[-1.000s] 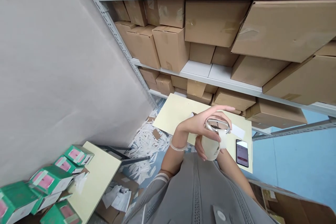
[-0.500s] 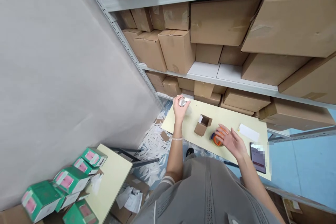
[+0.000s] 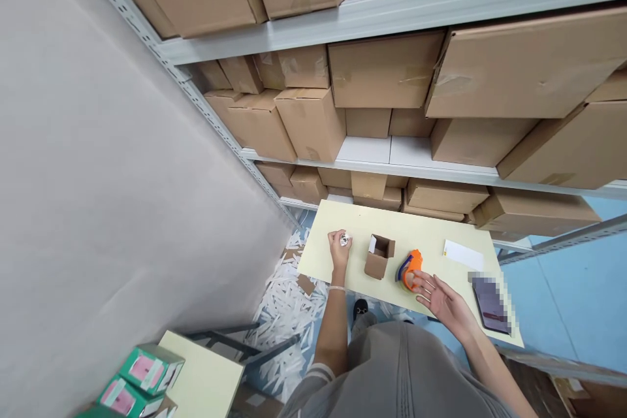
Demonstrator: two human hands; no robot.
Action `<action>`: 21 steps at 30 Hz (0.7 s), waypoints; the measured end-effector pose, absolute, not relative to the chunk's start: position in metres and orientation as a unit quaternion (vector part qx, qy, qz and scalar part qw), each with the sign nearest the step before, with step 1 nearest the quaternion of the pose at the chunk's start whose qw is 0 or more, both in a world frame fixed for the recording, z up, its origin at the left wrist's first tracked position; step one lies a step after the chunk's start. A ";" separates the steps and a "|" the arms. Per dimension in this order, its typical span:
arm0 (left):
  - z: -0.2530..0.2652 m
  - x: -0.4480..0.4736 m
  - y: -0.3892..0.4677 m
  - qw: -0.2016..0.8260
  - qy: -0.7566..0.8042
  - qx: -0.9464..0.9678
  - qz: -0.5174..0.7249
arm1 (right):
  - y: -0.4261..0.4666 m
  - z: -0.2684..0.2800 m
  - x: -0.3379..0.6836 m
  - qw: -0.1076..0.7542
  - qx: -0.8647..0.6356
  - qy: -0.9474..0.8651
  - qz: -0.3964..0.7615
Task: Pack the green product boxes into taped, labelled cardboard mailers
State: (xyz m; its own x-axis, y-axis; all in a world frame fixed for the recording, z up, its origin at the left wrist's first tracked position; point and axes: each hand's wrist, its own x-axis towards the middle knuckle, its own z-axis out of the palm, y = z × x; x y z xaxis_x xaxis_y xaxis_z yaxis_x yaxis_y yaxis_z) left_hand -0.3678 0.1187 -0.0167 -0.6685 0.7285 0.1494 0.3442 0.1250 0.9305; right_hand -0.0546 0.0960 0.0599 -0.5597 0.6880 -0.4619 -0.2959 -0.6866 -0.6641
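Observation:
My left hand (image 3: pixel 337 249) is closed around a small round object (image 3: pixel 345 240) with a shiny silvery top, over the left part of the pale yellow table (image 3: pixel 360 214). Its lower part is hidden by my fingers, so I cannot tell its exact kind. To the right of that hand stands a small brown cardboard box (image 3: pixel 376 266), its top flaps up and a bit of white inside. An orange tape dispenser (image 3: pixel 415 268) with a dark blue part lies right of the box. Nearest to it is my right hand (image 3: pixel 443 300), palm up, fingers spread, holding nothing.
A white paper (image 3: pixel 463 255) and a dark tablet (image 3: pixel 491 304) lie on the table's right. Behind it rises a metal rack (image 3: pixel 377 170) full of cardboard boxes. Paper strips (image 3: pixel 284 313) litter the floor. Green boxes (image 3: pixel 149 369) sit on a second table at lower left.
My left hand has come down lower over the table with the silvery object. My right hand has moved slightly down, baring more of the tape dispenser. The camera view has shifted upward.

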 end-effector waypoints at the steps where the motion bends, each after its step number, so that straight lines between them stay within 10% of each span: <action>1: -0.019 -0.370 0.121 0.165 0.741 0.378 0.530 | 0.096 0.058 -0.057 0.292 -0.362 -0.263 0.845; 15: -0.012 -0.373 0.107 0.051 0.833 0.508 0.215 | 0.083 0.035 -0.047 0.301 -0.407 -0.244 0.827; 21: 0.037 -0.370 0.099 0.048 0.761 0.562 0.321 | 0.099 0.037 -0.039 0.302 -0.466 -0.333 0.762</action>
